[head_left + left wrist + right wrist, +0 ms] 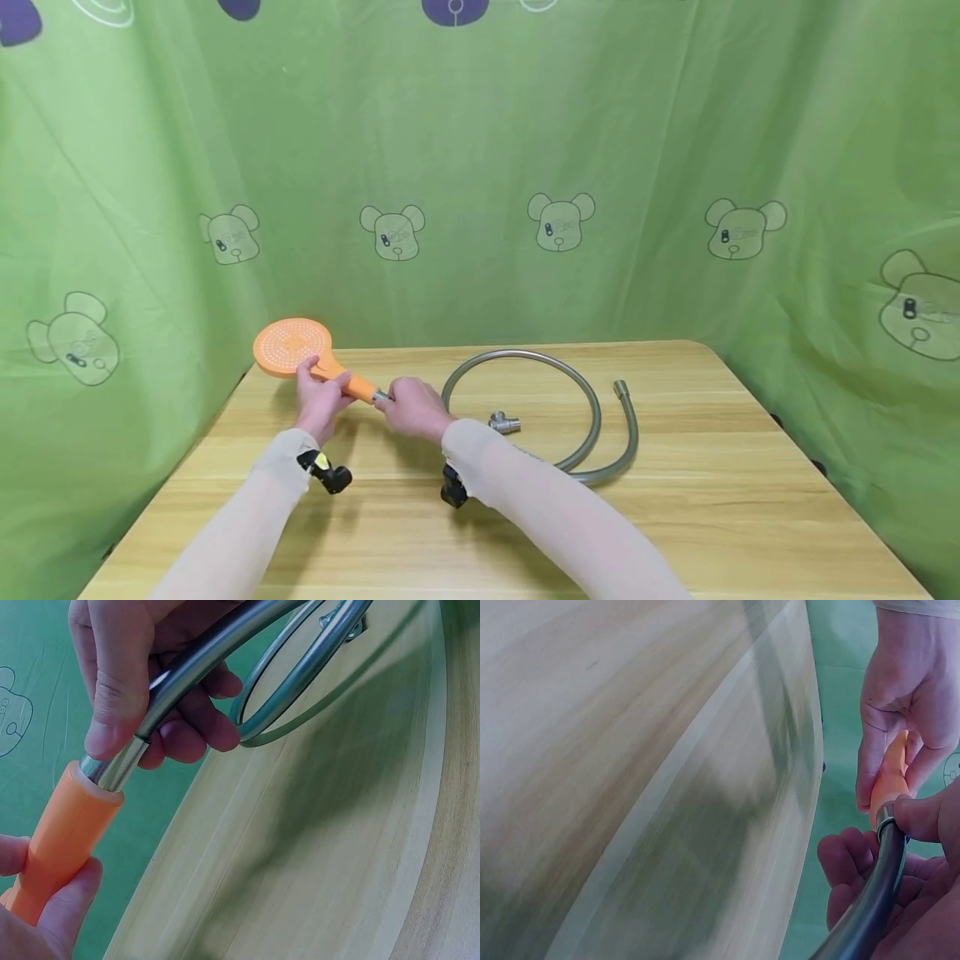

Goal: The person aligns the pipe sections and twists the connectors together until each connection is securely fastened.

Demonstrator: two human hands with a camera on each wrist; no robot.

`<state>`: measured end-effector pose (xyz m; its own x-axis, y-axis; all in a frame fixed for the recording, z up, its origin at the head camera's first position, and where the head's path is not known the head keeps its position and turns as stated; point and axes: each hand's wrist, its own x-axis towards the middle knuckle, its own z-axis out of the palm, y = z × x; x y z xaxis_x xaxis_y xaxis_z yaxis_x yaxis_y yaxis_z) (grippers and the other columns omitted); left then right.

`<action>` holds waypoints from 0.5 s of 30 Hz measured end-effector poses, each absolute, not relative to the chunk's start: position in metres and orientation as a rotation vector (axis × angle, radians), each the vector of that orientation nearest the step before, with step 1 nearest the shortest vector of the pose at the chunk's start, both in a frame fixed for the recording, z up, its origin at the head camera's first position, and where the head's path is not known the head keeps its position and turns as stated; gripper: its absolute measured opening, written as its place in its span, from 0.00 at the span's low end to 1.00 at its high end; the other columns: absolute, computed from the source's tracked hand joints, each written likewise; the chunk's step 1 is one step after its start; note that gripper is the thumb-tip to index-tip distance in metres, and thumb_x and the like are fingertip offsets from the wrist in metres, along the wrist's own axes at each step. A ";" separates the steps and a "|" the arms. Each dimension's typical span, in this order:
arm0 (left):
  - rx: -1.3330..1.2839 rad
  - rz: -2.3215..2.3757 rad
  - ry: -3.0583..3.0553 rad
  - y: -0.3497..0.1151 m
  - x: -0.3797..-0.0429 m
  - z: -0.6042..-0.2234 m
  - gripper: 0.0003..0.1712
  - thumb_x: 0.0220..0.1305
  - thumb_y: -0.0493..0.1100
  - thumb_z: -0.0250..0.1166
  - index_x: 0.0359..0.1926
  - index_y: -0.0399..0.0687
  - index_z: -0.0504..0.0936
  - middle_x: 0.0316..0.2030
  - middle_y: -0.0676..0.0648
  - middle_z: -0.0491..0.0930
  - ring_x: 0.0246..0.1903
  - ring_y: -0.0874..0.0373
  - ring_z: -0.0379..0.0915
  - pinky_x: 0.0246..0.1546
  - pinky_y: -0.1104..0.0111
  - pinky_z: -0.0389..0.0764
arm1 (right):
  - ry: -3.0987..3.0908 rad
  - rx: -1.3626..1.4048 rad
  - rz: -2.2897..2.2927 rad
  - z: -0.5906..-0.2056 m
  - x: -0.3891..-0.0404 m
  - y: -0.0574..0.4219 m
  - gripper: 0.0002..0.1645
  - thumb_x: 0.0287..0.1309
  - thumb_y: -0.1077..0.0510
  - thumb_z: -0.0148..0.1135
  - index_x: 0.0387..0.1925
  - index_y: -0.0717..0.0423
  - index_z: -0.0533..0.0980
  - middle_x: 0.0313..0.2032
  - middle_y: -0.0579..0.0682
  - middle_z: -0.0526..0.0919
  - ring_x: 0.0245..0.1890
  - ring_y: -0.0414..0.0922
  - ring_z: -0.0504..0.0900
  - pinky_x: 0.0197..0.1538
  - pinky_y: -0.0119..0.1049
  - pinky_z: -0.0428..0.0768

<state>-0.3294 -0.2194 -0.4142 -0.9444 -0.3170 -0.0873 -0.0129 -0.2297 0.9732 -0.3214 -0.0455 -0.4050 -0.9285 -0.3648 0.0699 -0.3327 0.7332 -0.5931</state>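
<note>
My left hand [320, 404] grips the orange handle of a shower head [291, 343], whose round perforated face is turned up at the table's far left. In the left wrist view, a metal hose nut [124, 766] sits at the open end of the handle [69, 829], slightly angled to it. My right hand [415, 410] pinches that nut, the thumb on one side and curled fingers under the hose. From there the grey shower hose [876, 900] bends away past the palm. How far the nut sits in the handle is hidden by its rim.
A loop of the hose [597, 408] lies on the wooden table [720, 475], its free metal end [620, 388] pointing toward the back. Inside the loop lies a small metal tee fitting [505, 422]. Green printed curtain [480, 292] surrounds the table at the back and sides.
</note>
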 end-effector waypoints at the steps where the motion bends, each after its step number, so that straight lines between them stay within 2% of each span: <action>1: 0.401 -2.283 -1.813 -0.219 -0.330 -0.414 0.46 0.70 0.27 0.54 0.79 0.53 0.40 0.74 0.28 0.48 0.64 0.33 0.68 0.53 0.63 0.84 | 2.869 -0.570 -0.976 -0.405 -0.322 -0.046 0.20 0.67 0.43 0.62 0.22 0.48 0.76 0.17 0.43 0.72 0.15 0.38 0.68 0.16 0.32 0.66; 9: 0.403 -2.262 -1.829 -0.218 -0.331 -0.414 0.46 0.69 0.27 0.55 0.78 0.53 0.41 0.73 0.28 0.51 0.61 0.35 0.70 0.51 0.64 0.85 | 2.804 -0.492 -1.033 -0.406 -0.325 -0.048 0.21 0.67 0.42 0.62 0.22 0.49 0.76 0.17 0.43 0.72 0.14 0.38 0.66 0.15 0.30 0.63; 15: 0.401 -2.250 -1.837 -0.217 -0.331 -0.414 0.46 0.69 0.27 0.55 0.78 0.53 0.41 0.73 0.29 0.50 0.61 0.35 0.70 0.53 0.63 0.85 | 2.760 -0.472 -1.099 -0.407 -0.327 -0.046 0.22 0.66 0.43 0.63 0.21 0.50 0.77 0.16 0.43 0.72 0.14 0.38 0.65 0.15 0.30 0.61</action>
<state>-0.3312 -0.2175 -0.4143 -0.9410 -0.3294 -0.0772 -0.0097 -0.2018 0.9794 -0.3272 -0.0457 -0.4071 -0.9421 -0.3353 -0.0080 -0.2380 0.6851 -0.6885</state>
